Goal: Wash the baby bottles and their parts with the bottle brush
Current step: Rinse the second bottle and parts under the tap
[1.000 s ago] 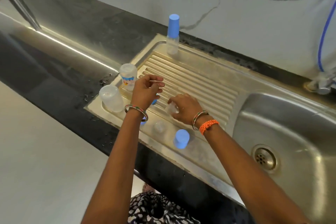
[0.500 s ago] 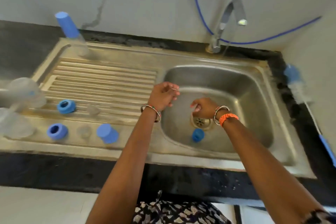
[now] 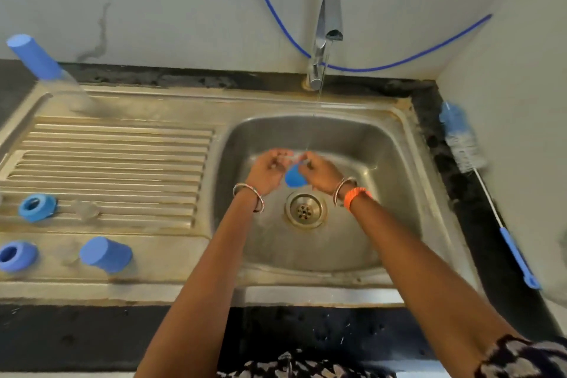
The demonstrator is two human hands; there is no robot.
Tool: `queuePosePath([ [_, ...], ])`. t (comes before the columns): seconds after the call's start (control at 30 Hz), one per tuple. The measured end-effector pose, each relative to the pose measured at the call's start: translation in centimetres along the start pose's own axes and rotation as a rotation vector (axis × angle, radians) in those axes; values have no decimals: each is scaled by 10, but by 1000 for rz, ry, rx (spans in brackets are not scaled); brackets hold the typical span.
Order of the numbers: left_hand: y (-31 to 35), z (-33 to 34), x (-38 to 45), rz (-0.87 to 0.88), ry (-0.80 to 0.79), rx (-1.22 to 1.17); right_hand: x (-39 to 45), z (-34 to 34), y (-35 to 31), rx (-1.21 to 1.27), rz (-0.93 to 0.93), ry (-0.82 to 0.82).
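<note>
- Both hands meet at frame centre over the basin (image 3: 383, 224), under a thin stream from the tap (image 3: 328, 37).
- The left hand (image 3: 268, 170) and right hand (image 3: 320, 173) curl their fingers round a small clear part, too blurred to name; a blue ring (image 3: 295, 177) sits between them.
- The ring lay on the basin floor by the drain (image 3: 304, 209) half a second ago.
- The bottle brush (image 3: 478, 181) lies along the right edge.
- At lower left on the drainboard (image 3: 122, 163): two blue collars (image 3: 36, 207), a blue cap (image 3: 106, 254).
- A capped bottle (image 3: 46, 70) stands upper left.
</note>
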State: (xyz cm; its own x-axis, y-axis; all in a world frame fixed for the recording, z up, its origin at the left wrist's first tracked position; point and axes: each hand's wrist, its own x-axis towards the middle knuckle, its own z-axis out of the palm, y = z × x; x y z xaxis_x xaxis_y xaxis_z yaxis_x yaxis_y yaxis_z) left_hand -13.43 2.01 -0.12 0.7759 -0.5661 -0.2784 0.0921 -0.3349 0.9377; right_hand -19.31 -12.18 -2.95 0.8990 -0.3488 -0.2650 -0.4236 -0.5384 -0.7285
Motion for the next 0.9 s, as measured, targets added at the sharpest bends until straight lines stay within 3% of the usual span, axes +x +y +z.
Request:
queuePosePath([
  [0.13, 51, 13, 42, 226, 65, -74, 28, -67, -49, 332, -40, 199],
  [0.3, 91, 31, 75, -80, -19, -373, 55, -88, -68, 452, -108, 321],
  [0.4, 95, 45, 88, -88, 82, -369, 61, -86, -67, 455, -75, 315],
  [0.47, 93, 45, 95, -210, 109, -442, 61, -84, -64, 472, -67, 248],
  [0.57, 89, 32, 96, -394, -98, -649, 55, -82, -61, 471, -108, 114],
  [0.63, 88, 31, 93, -394, -122, -671, 52, -82, -61, 435, -146, 138],
  [0.73, 90, 42, 98, -167, 227, -485, 51, -80, -65, 531, -101, 267],
  [0.8, 87, 47, 101, 13, 426, -374, 50, -78, -68, 620, -36, 271],
  [0.9, 84, 48, 98, 103, 479, -299, 47, -79, -74, 699, 45, 271],
])
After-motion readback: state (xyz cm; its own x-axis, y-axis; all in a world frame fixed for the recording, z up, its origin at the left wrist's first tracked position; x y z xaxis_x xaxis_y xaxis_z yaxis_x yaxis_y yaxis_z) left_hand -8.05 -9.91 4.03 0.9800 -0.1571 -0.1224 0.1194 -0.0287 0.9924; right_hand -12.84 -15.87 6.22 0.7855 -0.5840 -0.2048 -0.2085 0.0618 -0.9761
